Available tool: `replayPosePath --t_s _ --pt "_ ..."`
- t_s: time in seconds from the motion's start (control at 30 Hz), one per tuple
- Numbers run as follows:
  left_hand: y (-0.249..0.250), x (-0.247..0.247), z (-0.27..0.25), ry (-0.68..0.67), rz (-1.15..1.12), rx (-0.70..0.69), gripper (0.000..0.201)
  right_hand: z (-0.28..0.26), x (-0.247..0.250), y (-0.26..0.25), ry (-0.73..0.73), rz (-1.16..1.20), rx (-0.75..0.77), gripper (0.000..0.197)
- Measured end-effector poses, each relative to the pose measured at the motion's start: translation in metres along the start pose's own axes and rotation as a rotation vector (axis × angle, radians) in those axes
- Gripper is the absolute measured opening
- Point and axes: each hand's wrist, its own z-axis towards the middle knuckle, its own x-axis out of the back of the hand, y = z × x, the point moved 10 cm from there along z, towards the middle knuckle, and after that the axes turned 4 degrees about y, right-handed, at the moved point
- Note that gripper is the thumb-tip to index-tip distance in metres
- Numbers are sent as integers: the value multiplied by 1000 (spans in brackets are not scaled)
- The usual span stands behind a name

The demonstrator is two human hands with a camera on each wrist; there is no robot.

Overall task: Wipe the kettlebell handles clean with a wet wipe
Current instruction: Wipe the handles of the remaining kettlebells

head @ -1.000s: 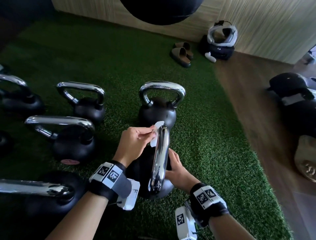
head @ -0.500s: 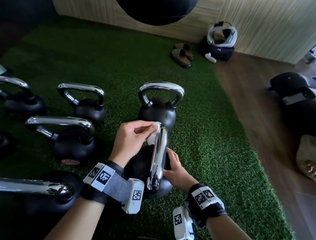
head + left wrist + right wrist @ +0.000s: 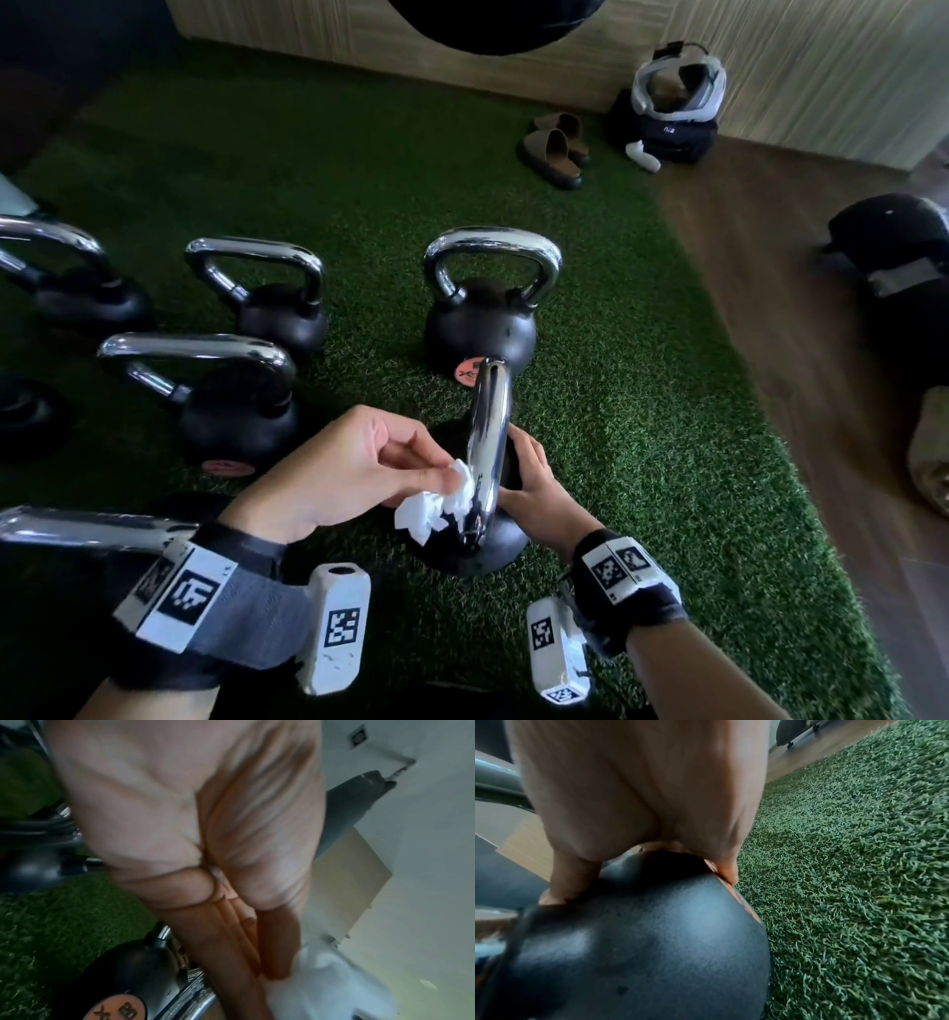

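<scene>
A black kettlebell [image 3: 488, 555] with a chrome handle [image 3: 488, 442] stands on green turf just in front of me, handle seen edge-on. My left hand [image 3: 359, 473] pinches a crumpled white wet wipe [image 3: 436, 501] and holds it against the near left side of that handle. In the left wrist view the wet wipe [image 3: 329, 981] shows beyond the fingertips. My right hand [image 3: 529, 488] rests on the black kettlebell [image 3: 641, 953], thumb and fingers spread over its top and right side.
Several more chrome-handled kettlebells stand on the turf: one behind [image 3: 482, 318], two to the left [image 3: 277, 303] [image 3: 221, 401], others at the left edge. Brown slippers [image 3: 557, 149] and a headset on a bag [image 3: 672, 103] lie by the far wall. Wooden floor [image 3: 770, 308] runs along the right.
My left hand has slid the wipe down the handle from its far top end toward me. The right hand has stayed on the kettlebell's body.
</scene>
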Motion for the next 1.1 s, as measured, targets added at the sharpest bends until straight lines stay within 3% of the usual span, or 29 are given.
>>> replayPosePath --t_s 0.27,0.43,0.63,0.77,0.83,0.9,0.97,1.03,1.1 --pt "-4 -8 -20 -119 167 -80 14 -3 1 -4 -6 27 4 109" --pt "-8 -13 -19 -114 289 -122 18 -3 1 -4 0 35 1 104" --pt "-36 -19 -13 -16 498 -148 22 -6 4 -7 37 26 13 106" --pt "-41 -9 -18 52 358 -104 22 -12 8 -20 -24 -108 -17 105" --pt "-35 10 -19 134 300 -84 24 -19 25 -39 -29 -222 -6 74" --pt "-21 31 -20 235 209 -123 46 -33 59 -76 161 -259 83 35" --pt "1 46 -23 336 77 -194 45 -55 95 -116 414 -101 216 18" --pt "21 48 -27 375 -119 -237 23 -75 106 -155 442 120 370 20" --pt "39 42 -28 360 -264 -262 17 -87 90 -187 275 142 439 38"
